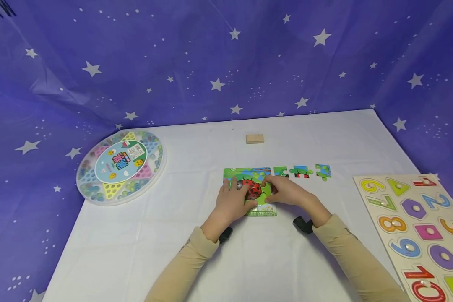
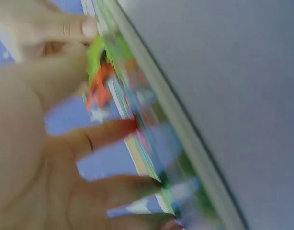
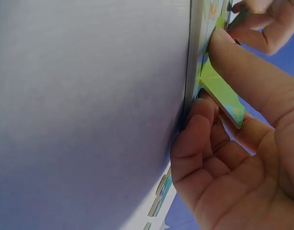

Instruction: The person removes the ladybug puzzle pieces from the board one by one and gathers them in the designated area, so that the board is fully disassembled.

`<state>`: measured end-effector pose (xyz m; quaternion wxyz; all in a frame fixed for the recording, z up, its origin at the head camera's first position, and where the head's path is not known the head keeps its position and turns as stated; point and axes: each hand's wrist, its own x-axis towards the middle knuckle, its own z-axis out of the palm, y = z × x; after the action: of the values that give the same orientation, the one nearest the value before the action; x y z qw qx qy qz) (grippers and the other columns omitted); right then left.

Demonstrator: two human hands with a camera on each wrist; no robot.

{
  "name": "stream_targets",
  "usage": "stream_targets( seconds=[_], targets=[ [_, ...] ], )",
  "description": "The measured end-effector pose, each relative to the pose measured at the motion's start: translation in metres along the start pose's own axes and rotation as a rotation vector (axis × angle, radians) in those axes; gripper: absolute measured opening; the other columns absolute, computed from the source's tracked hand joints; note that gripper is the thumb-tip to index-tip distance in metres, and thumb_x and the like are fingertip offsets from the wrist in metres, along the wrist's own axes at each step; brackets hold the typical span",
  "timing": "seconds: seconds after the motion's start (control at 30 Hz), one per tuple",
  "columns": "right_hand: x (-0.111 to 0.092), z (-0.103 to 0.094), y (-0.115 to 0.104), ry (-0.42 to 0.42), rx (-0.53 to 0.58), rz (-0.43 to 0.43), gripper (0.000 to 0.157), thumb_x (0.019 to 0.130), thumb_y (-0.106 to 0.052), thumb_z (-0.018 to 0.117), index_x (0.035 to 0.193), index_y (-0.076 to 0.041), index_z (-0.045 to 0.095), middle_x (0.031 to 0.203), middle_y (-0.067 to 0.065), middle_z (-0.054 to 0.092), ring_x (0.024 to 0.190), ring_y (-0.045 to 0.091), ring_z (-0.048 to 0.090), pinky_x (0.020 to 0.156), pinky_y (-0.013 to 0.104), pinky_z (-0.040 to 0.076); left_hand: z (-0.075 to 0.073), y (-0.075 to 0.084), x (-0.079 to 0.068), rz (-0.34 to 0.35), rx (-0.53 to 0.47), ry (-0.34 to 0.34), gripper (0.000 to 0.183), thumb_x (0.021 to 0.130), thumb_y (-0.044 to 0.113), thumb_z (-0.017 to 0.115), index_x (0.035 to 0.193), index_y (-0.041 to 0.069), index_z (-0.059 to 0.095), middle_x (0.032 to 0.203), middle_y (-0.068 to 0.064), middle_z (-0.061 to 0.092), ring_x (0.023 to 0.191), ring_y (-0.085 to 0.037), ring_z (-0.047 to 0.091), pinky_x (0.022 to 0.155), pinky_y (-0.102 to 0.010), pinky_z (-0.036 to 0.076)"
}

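Observation:
A jigsaw puzzle with a red ladybird on green [image 1: 262,212] lies flat on the white table. My left hand [image 1: 232,203] rests over its left part with fingers spread, the fingertips [image 2: 125,127] touching the picture. At the right side of the puzzle, my right hand [image 1: 290,192] pinches a green puzzle piece [image 3: 223,96] between thumb and fingers. That piece is tilted up, its edge at the puzzle's surface. A red patch shows on a tilted piece [image 2: 100,84] in the left wrist view, which is blurred.
Three loose puzzle pieces lie right of the puzzle, the farthest being a blue-green piece [image 1: 323,170]. Behind stands a small wooden block [image 1: 254,139]. A round marble game box [image 1: 154,178] is at the left, a number and shape board [image 1: 366,197] at the right.

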<state>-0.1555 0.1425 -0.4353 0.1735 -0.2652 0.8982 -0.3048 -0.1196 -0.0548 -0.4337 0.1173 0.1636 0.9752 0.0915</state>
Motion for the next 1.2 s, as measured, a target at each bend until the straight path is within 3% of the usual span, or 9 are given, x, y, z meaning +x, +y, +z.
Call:
stream_targets(
  seconds=[0.2,0.63,0.97,1.2],
  targets=[
    [0.001,0.000,0.006,0.022,0.052,-0.015,0.025,0.082,-0.011,0.068,0.103,-0.005,0.057,0.072,0.000,0.051,0.061,0.013,0.045,0.056,0.028,0.039,0.004,0.009,0.004,-0.032,0.100,0.049,0.064,0.081,0.056,0.054,0.133,0.021,0.044,0.137,-0.027,0.034,0.125,-0.047,0.027,0.096,-0.049,0.033],
    [-0.001,-0.003,0.010,0.042,0.153,0.014,0.020,0.086,-0.007,0.061,0.102,-0.004,0.050,0.073,0.004,0.049,0.060,0.015,0.043,0.056,0.030,0.036,0.006,0.008,0.001,-0.014,0.031,0.050,0.060,0.083,0.051,0.055,0.134,0.021,0.044,0.138,-0.028,0.029,0.126,-0.049,0.021,0.099,-0.052,0.028],
    [-0.001,-0.005,0.007,0.057,0.121,0.026,0.022,0.084,-0.007,0.063,0.101,-0.001,0.051,0.075,0.003,0.051,0.061,0.015,0.044,0.056,0.030,0.038,0.007,0.005,-0.001,-0.004,0.027,-0.016,0.061,0.090,0.049,0.046,0.143,0.024,0.030,0.144,-0.026,0.015,0.130,-0.047,0.010,0.104,-0.050,0.019],
    [-0.002,-0.006,0.007,0.064,0.149,0.015,0.017,0.085,-0.007,0.061,0.097,-0.002,0.049,0.075,0.004,0.048,0.063,0.016,0.042,0.057,0.030,0.036,0.006,0.005,-0.003,-0.010,0.011,-0.016,0.060,0.089,0.049,0.047,0.142,0.025,0.032,0.145,-0.025,0.016,0.130,-0.046,0.011,0.104,-0.049,0.019]
  ],
)
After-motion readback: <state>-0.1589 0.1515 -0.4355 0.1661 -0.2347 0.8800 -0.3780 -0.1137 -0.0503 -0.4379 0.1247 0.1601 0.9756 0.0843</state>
